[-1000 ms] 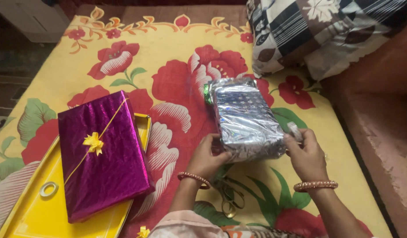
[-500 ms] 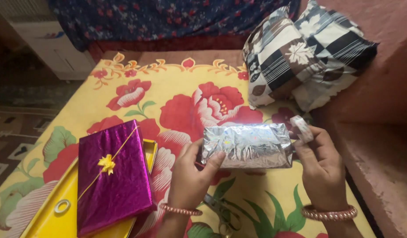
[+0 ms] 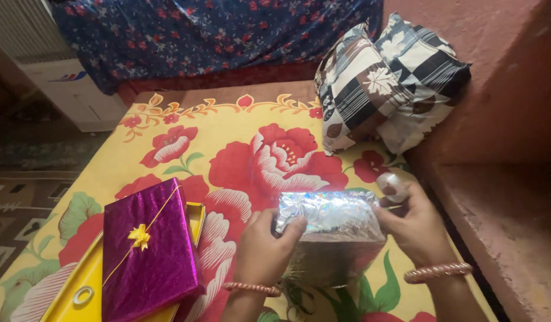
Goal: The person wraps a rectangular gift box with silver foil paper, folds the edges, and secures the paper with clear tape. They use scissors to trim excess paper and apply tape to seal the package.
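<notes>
since half a second ago the silver parcel [image 3: 332, 229] has tipped up on end and sits lower, its crinkled top edge now facing the camera – both hands have followed it down.

left hand [image 3: 265, 250] grips the parcel's left end, thumb pressed over the top corner of the foil and the other fingers wrapped behind it, out of sight. right hand [image 3: 414, 226] holds the right end, thumb laid against the foil, fingers curled; a roll of clear tape [image 3: 393, 186] is pinched in those fingers just above the parcel's right corner. each wrist wears a beaded bangle.

parcel stands near the front edge of the flowered yellow bedsheet [image 3: 228, 125], toward its right side. scissors [image 3: 296, 292] lie on the sheet just under it, partly hidden by the left wrist.

at the sheet's front left corner a purple gift box [image 3: 147, 253] with a yellow ribbon and bow rests on a yellow tray [image 3: 61, 298] – a small tape ring lies on the tray beside it. two checked pillows [image 3: 383, 80] lean at the back right corner against the wall.
</notes>
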